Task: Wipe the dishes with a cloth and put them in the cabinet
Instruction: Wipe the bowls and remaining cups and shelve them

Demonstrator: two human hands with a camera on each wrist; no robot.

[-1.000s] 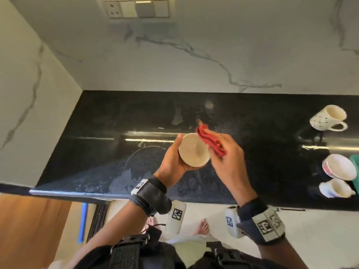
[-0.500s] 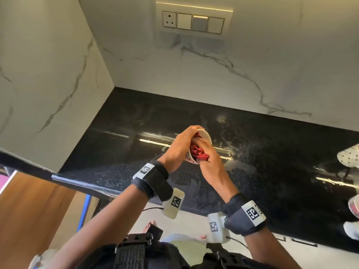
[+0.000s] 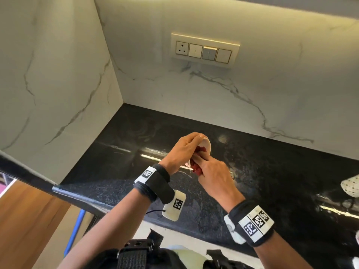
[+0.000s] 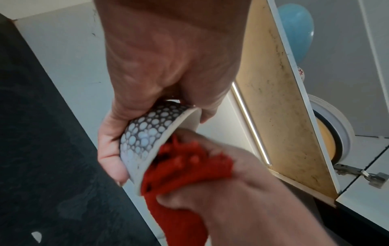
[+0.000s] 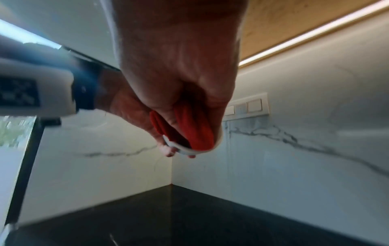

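- While the left hand (image 4: 147, 69) gripped the small dotted bowl (image 4: 145, 136) by its rim above the black bench (image 3: 124, 171), a hard push could have slipped it out and broken it.
- The right hand (image 3: 213, 175), closed on the red cloth (image 4: 185, 164), pressed inside the bowl; too much force was the risk.
- A loose cloth end could have left wet spots.

Cloth (image 4: 185, 168) inside bowl (image 4: 145, 133), above countertop (image 3: 272, 181).
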